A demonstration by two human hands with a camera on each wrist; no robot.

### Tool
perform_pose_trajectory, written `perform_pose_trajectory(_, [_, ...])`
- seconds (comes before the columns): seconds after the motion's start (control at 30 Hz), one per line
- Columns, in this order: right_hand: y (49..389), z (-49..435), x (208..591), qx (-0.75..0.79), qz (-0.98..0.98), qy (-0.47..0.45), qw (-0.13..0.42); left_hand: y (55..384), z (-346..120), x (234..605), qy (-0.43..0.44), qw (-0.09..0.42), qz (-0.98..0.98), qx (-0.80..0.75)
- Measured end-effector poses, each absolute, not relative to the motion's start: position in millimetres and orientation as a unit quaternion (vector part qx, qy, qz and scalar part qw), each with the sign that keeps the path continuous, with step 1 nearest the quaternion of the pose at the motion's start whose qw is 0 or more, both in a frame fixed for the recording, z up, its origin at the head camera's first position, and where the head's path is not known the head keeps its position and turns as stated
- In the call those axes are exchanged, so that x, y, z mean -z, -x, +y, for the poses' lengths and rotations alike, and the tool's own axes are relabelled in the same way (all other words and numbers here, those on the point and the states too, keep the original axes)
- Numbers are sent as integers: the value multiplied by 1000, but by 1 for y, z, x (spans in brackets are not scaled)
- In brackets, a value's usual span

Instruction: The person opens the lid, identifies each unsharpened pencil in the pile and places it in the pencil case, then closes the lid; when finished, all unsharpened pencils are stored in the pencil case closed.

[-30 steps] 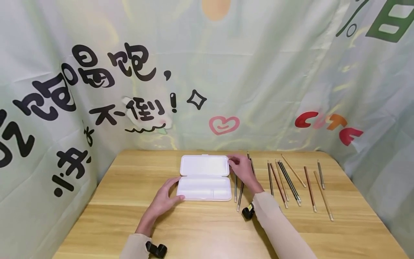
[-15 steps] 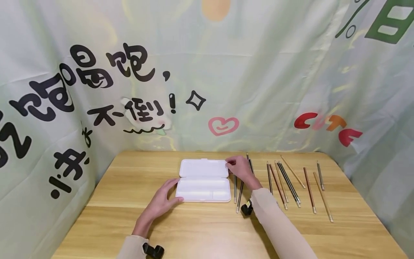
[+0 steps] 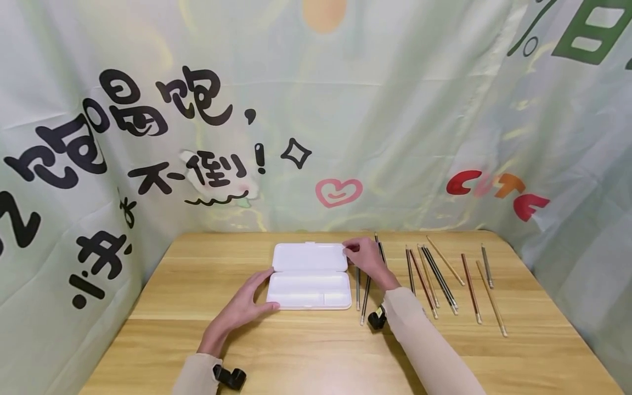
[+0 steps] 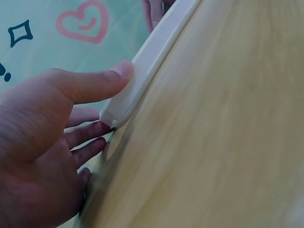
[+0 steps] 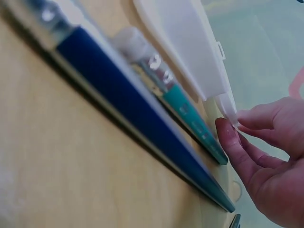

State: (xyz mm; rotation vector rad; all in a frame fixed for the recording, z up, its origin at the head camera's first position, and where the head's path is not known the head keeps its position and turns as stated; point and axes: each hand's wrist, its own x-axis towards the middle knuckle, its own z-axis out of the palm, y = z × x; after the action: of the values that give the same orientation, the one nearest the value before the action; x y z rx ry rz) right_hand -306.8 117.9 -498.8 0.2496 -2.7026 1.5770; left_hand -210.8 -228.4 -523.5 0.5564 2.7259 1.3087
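Note:
A white pencil case lies opened out on the wooden table, its lid laid back towards the wall. No pencils show in its base, where a small divider stands near the right end. My left hand holds the base at its left end, thumb on the front edge and fingers against the end. At the lid's right edge, my right hand pinches the corner between thumb and fingertips, as the right wrist view shows. Dark pencils lie just right of the case, partly under the right forearm.
Several more pencils, black, brown and natural wood, lie spread over the right of the table. A printed cloth hangs behind and on both sides. Each wrist wears a small black camera.
The lid's far edge has dropped slightly backward, with my right hand still at its corner. My left hand stays at the base. The head view has shifted a little.

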Motion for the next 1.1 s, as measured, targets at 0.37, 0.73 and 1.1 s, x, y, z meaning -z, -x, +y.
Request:
perform_pose_trajectory(0.37, [291, 130, 492, -551, -827, -111, 32, 211, -228, 528, -181, 36, 873, -451])
perform_pose_trajectory(0.73, [241, 159, 483, -529, -846, -61, 34, 210, -226, 528, -172, 46, 880, -440])
perform_pose_trajectory(1.1, [213, 153, 495, -420, -907, -30, 1, 209, -226, 529, -168, 29, 885, -434])
